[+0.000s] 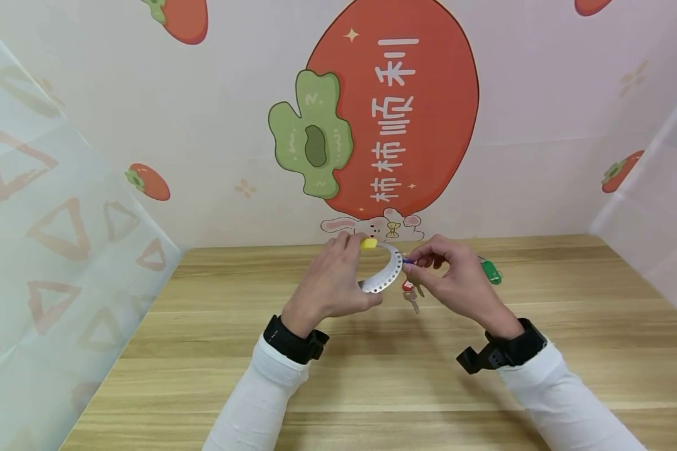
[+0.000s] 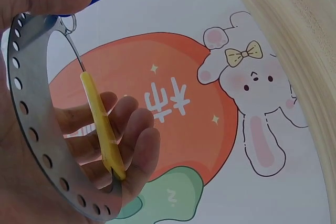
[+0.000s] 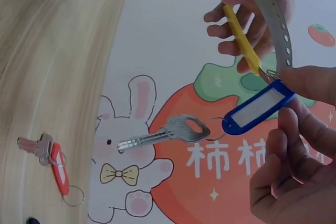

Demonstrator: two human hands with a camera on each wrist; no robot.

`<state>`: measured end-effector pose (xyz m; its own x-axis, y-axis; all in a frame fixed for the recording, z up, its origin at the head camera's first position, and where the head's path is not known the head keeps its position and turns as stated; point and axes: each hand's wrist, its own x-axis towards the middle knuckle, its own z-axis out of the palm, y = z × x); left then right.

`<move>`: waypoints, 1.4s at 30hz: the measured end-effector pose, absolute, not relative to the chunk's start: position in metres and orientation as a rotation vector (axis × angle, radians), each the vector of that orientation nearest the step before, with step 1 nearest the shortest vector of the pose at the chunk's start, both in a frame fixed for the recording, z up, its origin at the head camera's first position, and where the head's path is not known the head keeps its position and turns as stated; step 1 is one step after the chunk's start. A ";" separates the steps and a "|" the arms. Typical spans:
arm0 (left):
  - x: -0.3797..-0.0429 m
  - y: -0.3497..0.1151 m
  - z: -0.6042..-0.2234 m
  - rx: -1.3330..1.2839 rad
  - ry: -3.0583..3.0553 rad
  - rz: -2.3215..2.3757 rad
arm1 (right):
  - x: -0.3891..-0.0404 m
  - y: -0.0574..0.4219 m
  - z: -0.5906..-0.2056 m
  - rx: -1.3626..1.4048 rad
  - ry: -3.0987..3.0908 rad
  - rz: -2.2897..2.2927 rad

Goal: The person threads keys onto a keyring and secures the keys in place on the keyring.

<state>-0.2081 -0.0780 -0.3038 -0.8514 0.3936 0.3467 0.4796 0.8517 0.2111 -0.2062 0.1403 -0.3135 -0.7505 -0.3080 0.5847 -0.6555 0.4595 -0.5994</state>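
My left hand [image 1: 333,275] grips a large curved metal key ring [image 2: 32,135], a plate with a row of holes and a yellow sleeve [image 2: 100,114] across its open side. Its fingers lie behind the sleeve. Facing it, my right hand [image 1: 457,275] pinches a blue key tag [image 3: 260,107] with a white label between thumb and fingers. A silver key [image 3: 181,130] hangs from one end of this tag. At the tag's other end, a small wire ring [image 2: 71,23] sits at the tip of the key ring, beside the sleeve.
On the wooden table [image 1: 231,351] beyond the hands lies a key with a red tag [image 3: 60,170]. A green tag [image 1: 491,271] lies to the right, partly behind my right hand. A patterned backdrop [image 1: 231,125] stands along the table's far edge.
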 end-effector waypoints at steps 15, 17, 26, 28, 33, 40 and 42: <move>-0.207 -0.076 -0.304 -0.658 -2.713 -0.466 | -0.217 0.137 -0.331 0.879 -1.973 0.977; -0.207 -0.075 -0.305 -0.665 -2.706 -0.477 | -0.218 0.136 -0.331 0.880 -1.938 0.917; -0.208 -0.074 -0.305 -0.679 -2.680 -0.527 | -0.222 0.136 -0.334 0.860 -1.860 0.729; -0.208 -0.074 -0.305 -0.677 -2.680 -0.538 | -0.222 0.136 -0.334 0.852 -1.859 0.748; -0.208 -0.074 -0.304 -0.660 -2.686 -0.540 | -0.222 0.135 -0.334 0.825 -1.876 0.867; -0.208 -0.074 -0.305 -0.640 -2.691 -0.516 | -0.216 0.133 -0.333 0.718 -2.026 1.172; -0.208 -0.074 -0.304 -0.635 -2.696 -0.516 | -0.212 0.132 -0.330 0.679 -2.063 1.288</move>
